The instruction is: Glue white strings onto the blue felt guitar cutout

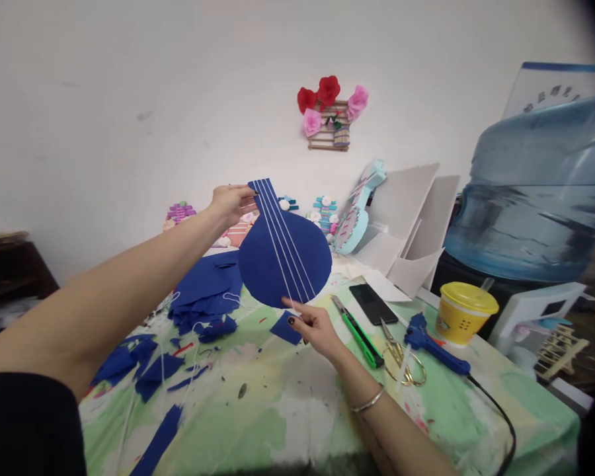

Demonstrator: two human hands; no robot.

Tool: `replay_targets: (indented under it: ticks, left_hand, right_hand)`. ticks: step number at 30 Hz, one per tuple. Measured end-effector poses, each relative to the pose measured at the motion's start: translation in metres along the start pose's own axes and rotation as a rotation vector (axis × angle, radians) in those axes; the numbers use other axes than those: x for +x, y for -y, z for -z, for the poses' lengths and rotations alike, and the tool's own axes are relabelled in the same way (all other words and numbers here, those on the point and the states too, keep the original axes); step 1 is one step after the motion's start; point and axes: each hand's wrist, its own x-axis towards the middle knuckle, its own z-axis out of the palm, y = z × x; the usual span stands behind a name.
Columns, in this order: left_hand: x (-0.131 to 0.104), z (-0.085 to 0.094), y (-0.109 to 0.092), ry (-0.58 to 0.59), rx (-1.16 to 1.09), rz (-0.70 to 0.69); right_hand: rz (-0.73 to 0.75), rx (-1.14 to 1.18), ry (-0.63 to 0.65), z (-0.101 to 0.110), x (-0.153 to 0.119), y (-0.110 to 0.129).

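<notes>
A dark blue round-bodied cutout (258, 261) with a narrow neck is held up above the table, tilted, with several white strings running down its length. My left hand (234, 203) grips the neck's top end between thumb and fingers. Near the lower edge of the round part, my right hand (313, 325) pinches a white string, thumb and forefinger together. Beneath that hand a small blue square (285, 328) lies on the table.
Blue sheets (203, 284) and scraps lie left on the green cloth (248, 410). To the right are a green cutter (364, 340), phone (371, 304), gold scissors (416, 373), blue glue gun (439, 347) and yellow tub (463, 320). A light-blue model instrument (354, 228) leans behind.
</notes>
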Motion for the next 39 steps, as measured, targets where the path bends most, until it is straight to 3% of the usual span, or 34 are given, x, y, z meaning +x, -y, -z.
replay_targets:
  ticks: [4,20,34,39]
  left_hand:
    - [0.006,0.006,0.003,0.023,-0.024,-0.010]
    - [0.005,0.014,0.001,0.161,-0.028,0.024]
    - [-0.004,0.010,0.003,0.235,-0.034,0.056]
    - [-0.007,0.008,0.000,0.209,-0.013,0.028]
  right_hand:
    - [-0.058,0.002,0.084,-0.004,0.000,-0.002]
    - [-0.204,0.196,0.158,-0.011,0.003,-0.015]
    - [-0.245,0.171,0.172,-0.013,0.006,-0.027]
    - [-0.257,0.144,0.141,-0.011,0.009,-0.033]
